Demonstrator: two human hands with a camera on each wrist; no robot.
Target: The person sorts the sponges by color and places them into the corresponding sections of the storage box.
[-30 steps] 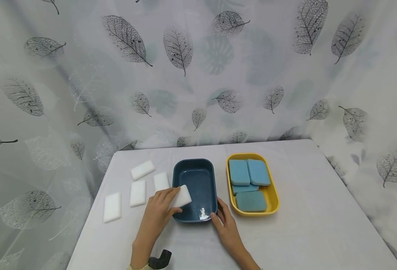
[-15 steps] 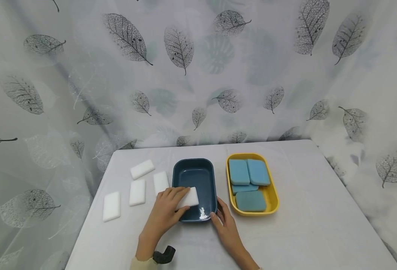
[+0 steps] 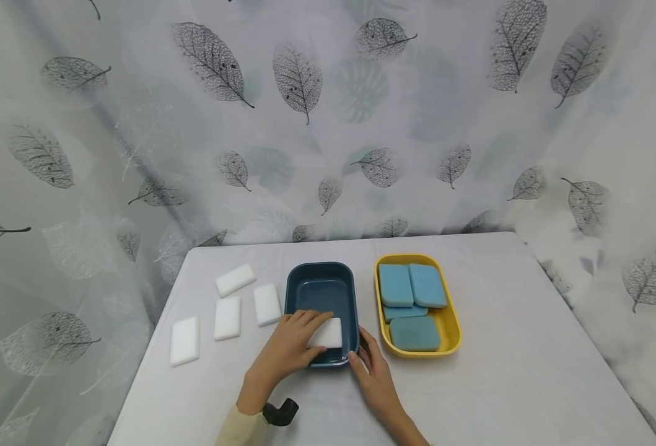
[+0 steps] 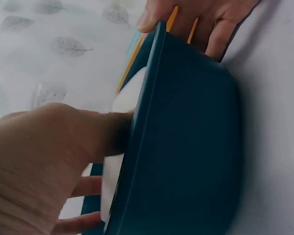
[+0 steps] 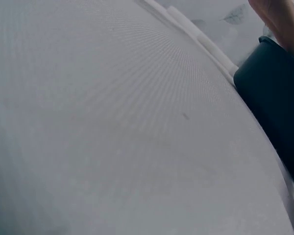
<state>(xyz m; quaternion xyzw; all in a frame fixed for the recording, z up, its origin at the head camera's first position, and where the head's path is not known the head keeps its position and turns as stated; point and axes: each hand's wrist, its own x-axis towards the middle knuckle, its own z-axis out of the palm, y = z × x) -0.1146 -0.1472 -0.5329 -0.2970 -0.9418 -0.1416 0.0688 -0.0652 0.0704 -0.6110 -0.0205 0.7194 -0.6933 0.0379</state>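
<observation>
My left hand point(image 3: 291, 347) reaches over the near left rim of a dark blue tray point(image 3: 322, 272) and grips a white sponge point(image 3: 330, 333) low inside it. In the left wrist view the sponge point(image 4: 130, 93) shows just past the tray wall point(image 4: 186, 137), with the thumb on the near side and fingertips on the far side. My right hand point(image 3: 375, 375) holds the tray by its near right corner, thumb at the rim and fingers along the outer wall. The right wrist view shows mostly tablecloth, with the tray point(image 5: 274, 93) at its right edge.
Several white sponges point(image 3: 227, 319) lie on the white-covered table point(image 3: 506, 347) left of the tray, the nearest one point(image 3: 267, 304) beside its wall. To the right stands a yellow tray point(image 3: 451, 334) with several blue sponges point(image 3: 415, 333). A leaf-printed curtain point(image 3: 339, 124) hangs behind.
My left hand has carried the white sponge rightward and slightly toward the near side, from the tray's left rim to lower inside it. My right hand has stayed at the corner.
</observation>
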